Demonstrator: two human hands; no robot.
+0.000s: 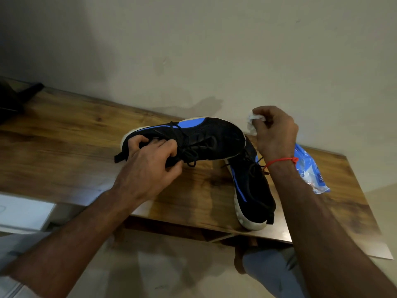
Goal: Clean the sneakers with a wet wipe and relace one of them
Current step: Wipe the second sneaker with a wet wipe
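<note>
**Forearms frame the bench: one sneaker held for wiping**

Forearms are seen nearest the lens, reaching up from the lower corners toward the table [64, 130], a wood-grain top set against a plain wall. It is used as the work surface; both shoes and the supplies are kept on it or over it.

Held sneaker [199, 136]: black knit upper, blue side panel, white sole edge, black laces threaded and loosely knotted. It is tilted with the toe toward the wall and appears lifted at the heel, presumably so that the side and sole rim are presented to the wipe. Its toe overlaps the second shoe.

Second sneaker [253, 190]: same colours, resting on the table near its front edge, heel toward the camera, laces in place. Judged to be waiting its turn.

Left hand [150, 162]: fingers curled round the collar of the held sneaker, thumb outside, steadying it.

Right hand [275, 130]: raised just beside the toe, apart from it, fingers pinching the wipe; a red thread is worn at the wrist.

Packet [311, 171]: blue and white, lying behind the right wrist, within reach.

Wipe [251, 121]: white, crumpled, not yet touching the shoe.
</note>
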